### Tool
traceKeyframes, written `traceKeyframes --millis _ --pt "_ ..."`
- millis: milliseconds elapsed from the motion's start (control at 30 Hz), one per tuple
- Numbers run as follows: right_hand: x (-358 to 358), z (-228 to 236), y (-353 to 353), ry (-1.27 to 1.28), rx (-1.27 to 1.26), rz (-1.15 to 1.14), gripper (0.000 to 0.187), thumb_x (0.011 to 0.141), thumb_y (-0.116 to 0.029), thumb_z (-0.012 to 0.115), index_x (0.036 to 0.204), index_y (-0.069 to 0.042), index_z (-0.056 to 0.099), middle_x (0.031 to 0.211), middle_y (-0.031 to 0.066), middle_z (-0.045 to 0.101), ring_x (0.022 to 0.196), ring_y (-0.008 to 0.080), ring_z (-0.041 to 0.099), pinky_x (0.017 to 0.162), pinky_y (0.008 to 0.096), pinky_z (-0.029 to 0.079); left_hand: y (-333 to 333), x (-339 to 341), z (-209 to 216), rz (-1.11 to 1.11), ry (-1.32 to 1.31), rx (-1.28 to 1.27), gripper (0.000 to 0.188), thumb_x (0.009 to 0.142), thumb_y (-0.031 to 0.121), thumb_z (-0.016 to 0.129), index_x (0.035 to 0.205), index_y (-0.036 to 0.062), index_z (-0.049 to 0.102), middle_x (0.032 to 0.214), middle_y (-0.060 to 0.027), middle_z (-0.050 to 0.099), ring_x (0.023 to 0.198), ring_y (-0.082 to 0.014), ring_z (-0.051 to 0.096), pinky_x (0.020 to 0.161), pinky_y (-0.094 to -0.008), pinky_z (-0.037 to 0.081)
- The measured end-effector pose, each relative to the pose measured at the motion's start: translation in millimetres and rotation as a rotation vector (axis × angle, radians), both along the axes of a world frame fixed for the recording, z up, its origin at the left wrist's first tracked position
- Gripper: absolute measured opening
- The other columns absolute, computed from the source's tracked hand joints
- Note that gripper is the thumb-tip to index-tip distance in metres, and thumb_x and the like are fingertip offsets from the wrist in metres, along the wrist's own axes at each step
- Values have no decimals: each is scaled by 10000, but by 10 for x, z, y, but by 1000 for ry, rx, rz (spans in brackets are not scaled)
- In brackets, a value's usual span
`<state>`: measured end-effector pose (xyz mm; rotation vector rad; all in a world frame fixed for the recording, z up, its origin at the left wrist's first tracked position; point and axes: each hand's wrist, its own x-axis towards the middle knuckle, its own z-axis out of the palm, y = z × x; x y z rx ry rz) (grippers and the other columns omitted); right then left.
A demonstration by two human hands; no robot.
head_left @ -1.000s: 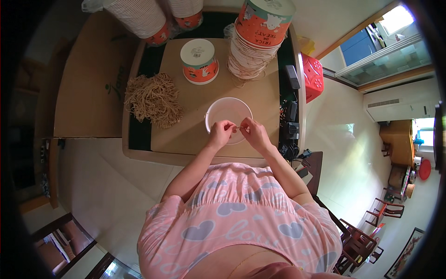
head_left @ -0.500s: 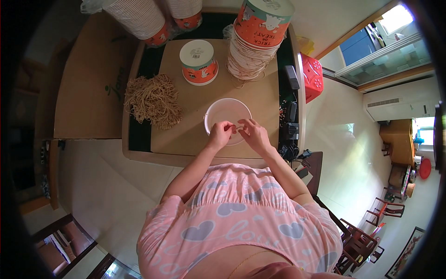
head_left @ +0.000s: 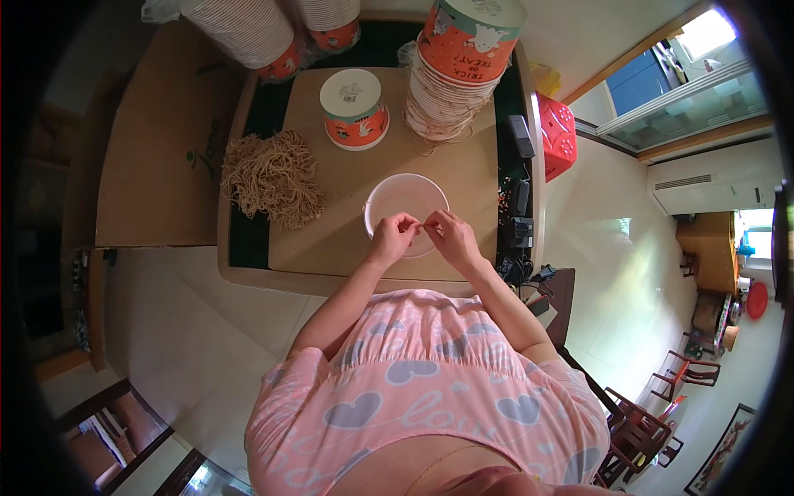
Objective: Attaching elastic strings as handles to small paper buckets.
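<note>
Above the near part of a white paper bucket (head_left: 405, 192), my two hands meet with their fingertips close together. My left hand (head_left: 394, 238) is closed in a pinch, and so is my right hand (head_left: 452, 238). A thin tan string (head_left: 423, 226), only a short bit of it showing, runs between the fingertips. The bucket stands mouth up, and the hands hide its near rim. Left of it lies a tangled heap of tan strings (head_left: 277, 178). Another bucket (head_left: 356, 116), orange and green with a pale base, stands upside down beyond.
At the back right rises a tall stack of upturned buckets (head_left: 451, 91) with strings hanging about it. More nested buckets (head_left: 244, 33) stand at the back left beside a large cardboard box (head_left: 161, 157). Black power adapters (head_left: 518, 198) line the right table edge, near a red stool (head_left: 556, 136).
The fingers of my right hand have closed in on the string, and the small loop seen between the hands is now mostly hidden. The bucket and other things have stayed put.
</note>
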<state>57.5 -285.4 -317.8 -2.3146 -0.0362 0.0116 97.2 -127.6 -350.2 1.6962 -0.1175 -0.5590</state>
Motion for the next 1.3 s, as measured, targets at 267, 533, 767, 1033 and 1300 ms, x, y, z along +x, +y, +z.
traceKeyframes --millis 267,533,767,1033,1300 --pt "-3 17 9 -17 49 7 88 815 -133 590 876 -69 589 853 97 624 744 285 629 641 370 503 10 -1 -9 25 -21 16 83 864 49 579 842 -14 628 700 -38 650 540 -68 549 487 -208 447" --pt "-17 70 31 16 -35 41 104 822 -172 584 889 -97 608 823 81 635 730 277 631 622 373 498 26 -2 -45 20 -29 5 86 865 57 585 841 -16 625 692 -34 644 535 -65 543 478 -205 437" --pt "-23 84 27 48 -20 -3 98 819 -177 566 883 -110 599 822 83 636 729 285 626 621 384 496 27 -11 -52 32 -17 13 82 862 53 587 845 -18 624 697 -37 645 532 -63 541 473 -205 432" --pt "-42 9 19 -38 -37 33 108 820 -203 584 885 -129 626 813 85 648 707 279 630 601 378 496 31 -9 -31 21 -17 8 83 863 48 577 843 -16 625 707 -38 645 541 -66 546 482 -207 439" --pt "-39 -29 36 23 -107 7 120 838 -255 585 891 -162 639 709 83 644 637 287 628 557 384 489 2 -23 -30 17 9 28 108 891 58 539 853 -14 610 706 -42 630 544 -78 543 481 -216 437"
